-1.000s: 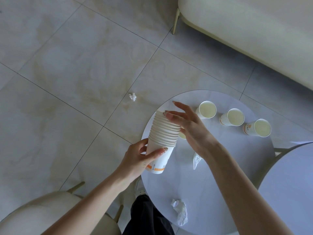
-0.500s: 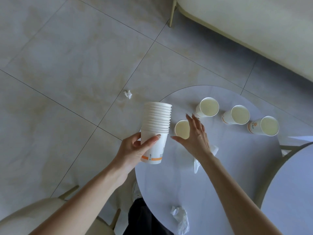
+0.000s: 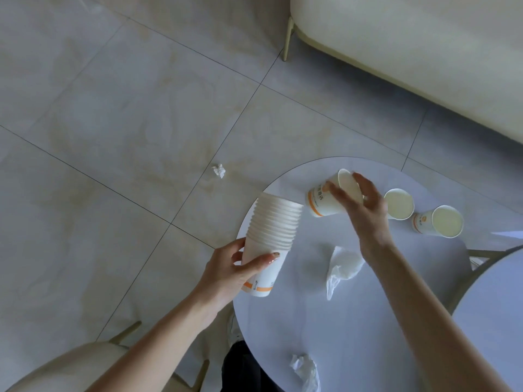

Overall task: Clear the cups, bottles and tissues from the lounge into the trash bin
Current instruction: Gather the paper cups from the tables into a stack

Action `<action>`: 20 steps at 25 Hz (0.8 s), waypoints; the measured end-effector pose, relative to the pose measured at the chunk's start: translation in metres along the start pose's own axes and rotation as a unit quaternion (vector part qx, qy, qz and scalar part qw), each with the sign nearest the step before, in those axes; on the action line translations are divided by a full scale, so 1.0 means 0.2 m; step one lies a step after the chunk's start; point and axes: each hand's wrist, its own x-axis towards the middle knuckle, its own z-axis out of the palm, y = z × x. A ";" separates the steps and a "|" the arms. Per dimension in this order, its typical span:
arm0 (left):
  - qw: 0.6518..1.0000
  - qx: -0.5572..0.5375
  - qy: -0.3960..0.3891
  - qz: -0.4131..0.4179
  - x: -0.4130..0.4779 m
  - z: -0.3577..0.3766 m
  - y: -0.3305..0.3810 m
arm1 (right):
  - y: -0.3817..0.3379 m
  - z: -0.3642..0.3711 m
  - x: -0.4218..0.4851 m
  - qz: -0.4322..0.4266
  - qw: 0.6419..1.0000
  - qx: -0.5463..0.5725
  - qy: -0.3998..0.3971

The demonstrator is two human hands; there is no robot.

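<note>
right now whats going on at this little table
A person is collecting paper cups. Their left hand grips a stack of nested cups at the round table's edge, while the right hand holds a single cup, tilted, near it. Two more cups stand on the table; two crumpled tissues lie there and one on the floor.

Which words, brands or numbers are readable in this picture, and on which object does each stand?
Nothing can be quoted.
Tilted cup in the right hand: dark print, too blurred.
Cup stack, bottom cup: tiny print, too small.
Rightmost cup: orange logo, blurred.
</note>
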 end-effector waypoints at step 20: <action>0.986 0.046 -0.021 0.162 -0.31 0.11 0.62 | -0.93 -0.28 -0.27 -0.091 0.985 0.053 -0.135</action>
